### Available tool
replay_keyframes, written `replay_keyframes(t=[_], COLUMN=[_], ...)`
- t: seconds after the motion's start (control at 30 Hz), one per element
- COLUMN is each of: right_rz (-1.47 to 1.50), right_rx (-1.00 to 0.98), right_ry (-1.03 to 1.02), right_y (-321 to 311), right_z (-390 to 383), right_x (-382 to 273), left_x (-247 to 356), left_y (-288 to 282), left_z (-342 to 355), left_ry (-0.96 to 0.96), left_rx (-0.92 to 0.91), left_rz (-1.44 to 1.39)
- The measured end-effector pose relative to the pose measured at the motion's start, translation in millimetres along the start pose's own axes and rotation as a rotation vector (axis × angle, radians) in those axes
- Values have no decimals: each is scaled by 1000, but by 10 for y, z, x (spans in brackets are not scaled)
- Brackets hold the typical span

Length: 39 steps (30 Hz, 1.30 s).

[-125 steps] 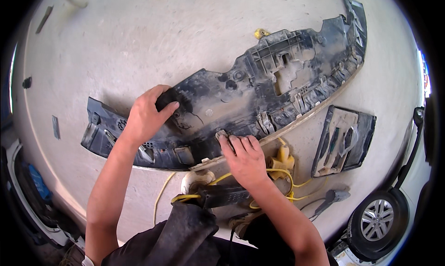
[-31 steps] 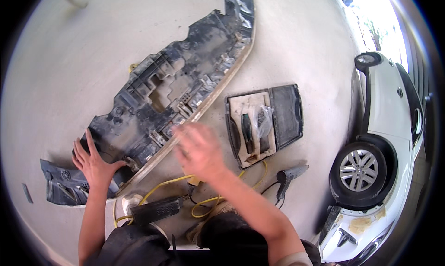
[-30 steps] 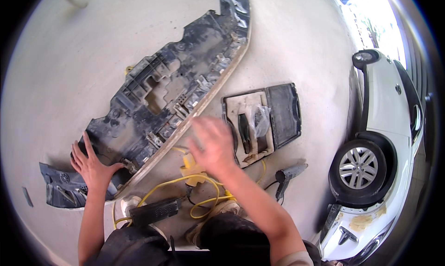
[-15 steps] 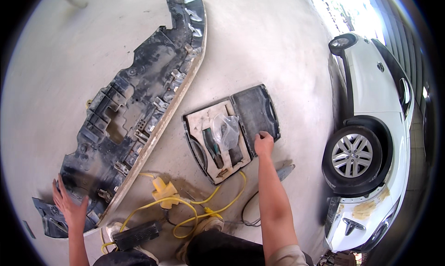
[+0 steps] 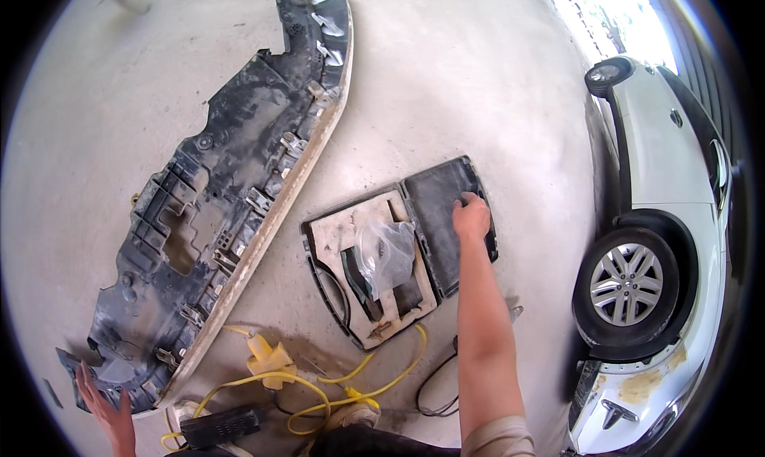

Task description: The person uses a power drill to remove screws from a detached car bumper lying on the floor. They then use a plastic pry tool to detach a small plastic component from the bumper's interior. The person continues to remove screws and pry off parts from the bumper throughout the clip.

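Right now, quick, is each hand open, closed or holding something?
Left hand: open, spread at the near end of the panel.
Right hand: partly curled at the case lid; can't tell whether it grips anything.

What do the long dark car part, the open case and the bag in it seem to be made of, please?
Long dark car part: probably moulded plastic, dull and dusty, given its ribbed shape.
Open case: likely hard, matte plastic, by its scuffed black look; its cut-out pale insert may be foam.
Bag: thin, shiny plastic film, being see-through and creased.
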State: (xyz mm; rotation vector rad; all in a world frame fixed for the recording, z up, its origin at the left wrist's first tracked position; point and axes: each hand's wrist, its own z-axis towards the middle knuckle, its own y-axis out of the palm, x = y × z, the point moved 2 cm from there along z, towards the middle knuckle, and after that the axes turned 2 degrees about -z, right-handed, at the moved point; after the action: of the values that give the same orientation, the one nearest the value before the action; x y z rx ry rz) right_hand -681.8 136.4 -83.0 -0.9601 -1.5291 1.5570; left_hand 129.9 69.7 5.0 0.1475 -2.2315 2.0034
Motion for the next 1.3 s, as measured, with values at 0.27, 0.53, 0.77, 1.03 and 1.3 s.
replay_keyframes(t=[0.27, 0.53, 0.77, 1.03, 1.3], right_rz=[-134, 62, 346, 912, 978], right_rx=[68, 149, -11, -471, -1338], right_ry=[-44, -66, 33, -389, -519], right_y=[111, -30, -314, -1111, -1136], right_z=[150, 11, -152, -1726, -4206], right_x=[-65, 117, 224, -1061, -2107], left_x=[71, 228, 262, 650, 1443], left_y=[-147, -113, -59, -98, -122], left_z=[-129, -35, 75, 135, -133], left_ry=[-54, -10, 84, 84, 304], left_rx=[-58, -86, -71, -339, -748], left_rz=[39, -67, -134, -606, -1121])
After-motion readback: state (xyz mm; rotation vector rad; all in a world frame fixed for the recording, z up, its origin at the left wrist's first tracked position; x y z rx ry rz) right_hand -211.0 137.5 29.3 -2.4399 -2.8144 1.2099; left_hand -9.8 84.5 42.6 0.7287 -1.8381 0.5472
